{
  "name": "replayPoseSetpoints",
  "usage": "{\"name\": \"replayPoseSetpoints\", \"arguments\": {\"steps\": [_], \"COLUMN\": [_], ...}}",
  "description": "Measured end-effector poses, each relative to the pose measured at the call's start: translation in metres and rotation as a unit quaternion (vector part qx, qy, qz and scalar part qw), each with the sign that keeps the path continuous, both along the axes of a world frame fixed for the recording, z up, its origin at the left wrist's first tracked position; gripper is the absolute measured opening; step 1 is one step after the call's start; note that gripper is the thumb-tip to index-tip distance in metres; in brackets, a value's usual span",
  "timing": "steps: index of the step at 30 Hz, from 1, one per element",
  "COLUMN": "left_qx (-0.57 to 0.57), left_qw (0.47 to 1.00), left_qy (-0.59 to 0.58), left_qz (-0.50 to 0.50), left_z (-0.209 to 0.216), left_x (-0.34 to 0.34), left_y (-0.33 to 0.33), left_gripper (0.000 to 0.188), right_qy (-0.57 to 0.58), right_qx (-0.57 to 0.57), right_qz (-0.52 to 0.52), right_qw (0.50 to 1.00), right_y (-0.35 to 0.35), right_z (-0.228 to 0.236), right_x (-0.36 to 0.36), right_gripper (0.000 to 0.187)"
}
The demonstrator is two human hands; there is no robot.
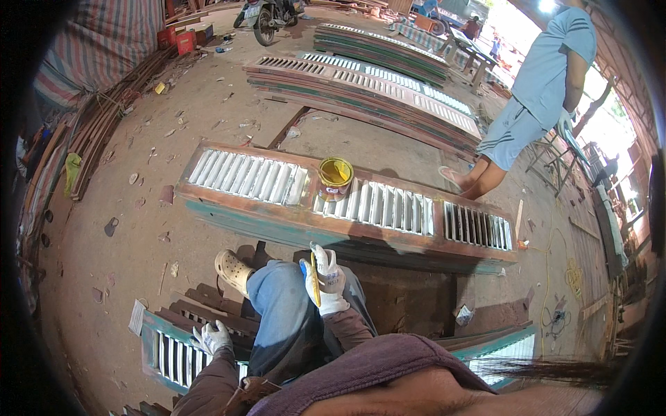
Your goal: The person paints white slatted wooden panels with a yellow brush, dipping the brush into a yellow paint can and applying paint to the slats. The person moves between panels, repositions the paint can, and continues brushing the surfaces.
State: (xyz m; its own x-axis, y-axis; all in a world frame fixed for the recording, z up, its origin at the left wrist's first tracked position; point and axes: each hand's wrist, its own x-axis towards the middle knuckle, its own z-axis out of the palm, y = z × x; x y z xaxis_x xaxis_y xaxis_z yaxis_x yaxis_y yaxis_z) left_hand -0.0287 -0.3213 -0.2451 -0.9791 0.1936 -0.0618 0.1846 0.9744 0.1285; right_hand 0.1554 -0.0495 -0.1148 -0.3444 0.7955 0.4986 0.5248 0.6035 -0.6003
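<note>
My right hand (330, 279), in a white glove, is raised above my knee with its fingers closed round a slim yellow tool (316, 281); its exact kind does not show. My left hand (212, 338), gloved too, lies with fingers spread on the edge of a green-framed louvred shutter (158, 350) beside me. Ahead of my knees lies a stack of louvred shutters, the top shutter (303, 216) brown-framed with mostly white slats. An open can (335, 182) with yellow stuff inside stands on that shutter, beyond my right hand.
Further stacks of shutters (368, 87) lie beyond. A person (538, 97) in light blue stands at the right, near the stack's end. Long boards (104, 142) line the left side, and a motorbike (267, 17) is parked at the back. A yellow cord (573, 277) lies on the right floor.
</note>
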Motion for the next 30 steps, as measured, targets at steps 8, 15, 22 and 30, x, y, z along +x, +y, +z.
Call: {"name": "replayPoseSetpoints", "arguments": {"steps": [8, 15, 22, 30], "left_qx": [0.012, 0.007, 0.01, 0.004], "left_qw": [1.0, 1.0, 1.0, 1.0], "left_qy": [0.001, 0.002, 0.004, 0.001], "left_qz": [-0.001, -0.005, 0.001, 0.001], "left_z": [-0.0008, 0.0056, -0.0002, 0.0005], "left_x": [0.0011, 0.0017, 0.0002, 0.0002], "left_y": [0.0004, 0.0007, -0.0007, -0.001], "left_gripper": [0.045, 0.044, 0.044, 0.046], "right_qy": [0.009, -0.009, 0.007, -0.001], "right_qx": [0.005, 0.011, 0.01, 0.002], "right_qz": [0.003, -0.001, 0.007, 0.003], "right_qw": [1.0, 1.0, 1.0, 1.0], "right_y": [-0.0001, -0.0011, 0.0003, -0.0012], "right_z": [-0.0006, 0.0028, -0.0024, 0.0007], "right_x": [0.0004, 0.0002, -0.0008, -0.0003], "right_gripper": [0.044, 0.045, 0.044, 0.043]}}
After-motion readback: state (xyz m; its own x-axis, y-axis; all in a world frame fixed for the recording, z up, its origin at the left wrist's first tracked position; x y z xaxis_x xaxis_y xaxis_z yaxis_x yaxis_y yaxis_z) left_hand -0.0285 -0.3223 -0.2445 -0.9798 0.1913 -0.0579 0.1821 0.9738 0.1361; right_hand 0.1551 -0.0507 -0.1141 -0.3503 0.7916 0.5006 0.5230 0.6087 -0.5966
